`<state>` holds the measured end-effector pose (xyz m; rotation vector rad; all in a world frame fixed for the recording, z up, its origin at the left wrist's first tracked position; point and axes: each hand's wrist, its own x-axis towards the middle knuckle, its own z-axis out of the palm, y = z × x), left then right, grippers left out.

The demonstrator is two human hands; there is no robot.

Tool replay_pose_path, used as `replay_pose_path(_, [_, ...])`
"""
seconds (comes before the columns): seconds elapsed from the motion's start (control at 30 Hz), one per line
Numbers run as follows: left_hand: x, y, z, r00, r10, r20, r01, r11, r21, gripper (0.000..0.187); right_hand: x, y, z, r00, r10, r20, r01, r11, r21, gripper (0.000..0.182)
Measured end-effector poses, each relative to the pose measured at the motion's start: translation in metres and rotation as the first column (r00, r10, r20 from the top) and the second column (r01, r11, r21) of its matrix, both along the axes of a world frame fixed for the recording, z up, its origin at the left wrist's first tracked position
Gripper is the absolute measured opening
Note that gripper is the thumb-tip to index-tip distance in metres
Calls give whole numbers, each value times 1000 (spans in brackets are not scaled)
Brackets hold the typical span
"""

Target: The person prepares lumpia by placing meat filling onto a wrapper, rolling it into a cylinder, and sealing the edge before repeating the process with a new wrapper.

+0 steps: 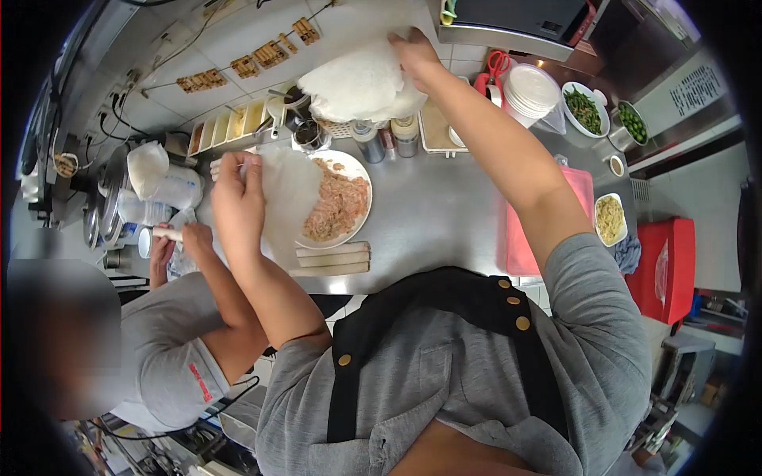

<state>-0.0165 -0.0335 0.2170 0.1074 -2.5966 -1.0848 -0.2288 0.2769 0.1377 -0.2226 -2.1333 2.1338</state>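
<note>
Left hand pinches one thin wrapper by the plate; right arm reaches beyond the plate to the wrapper stack.
The left hand [238, 194] is raised left of the plate [364, 170], forearm angled up from the near side, thumb and fingers closed on the top edge of a translucent white wrapper [286, 202], which hangs partly over the plate's left side. The right arm stretches diagonally forward; the right hand [416, 62], beyond the plate and to its right, grasps the edge of the white wrapper stack [353, 86], its exact fingertip grip unclear. Pinkish minced filling [341, 202] lies on the plate, with pale rolls [337, 259] just on its near side. Left of the plate, a co-worker [175, 341] holds another roll [167, 234].
</note>
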Motion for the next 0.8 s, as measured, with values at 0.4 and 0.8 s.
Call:
replay_pose_path(0.4, [-13, 57, -4, 729, -684, 4, 549, 588, 595, 14, 160, 22, -6, 457, 887, 71, -889, 459, -13, 78])
replay_pose_path(0.8, [-66, 74, -97, 610, -751, 253, 648, 656, 387, 27, 189, 97, -55, 854, 516, 73, -520, 836, 177, 31])
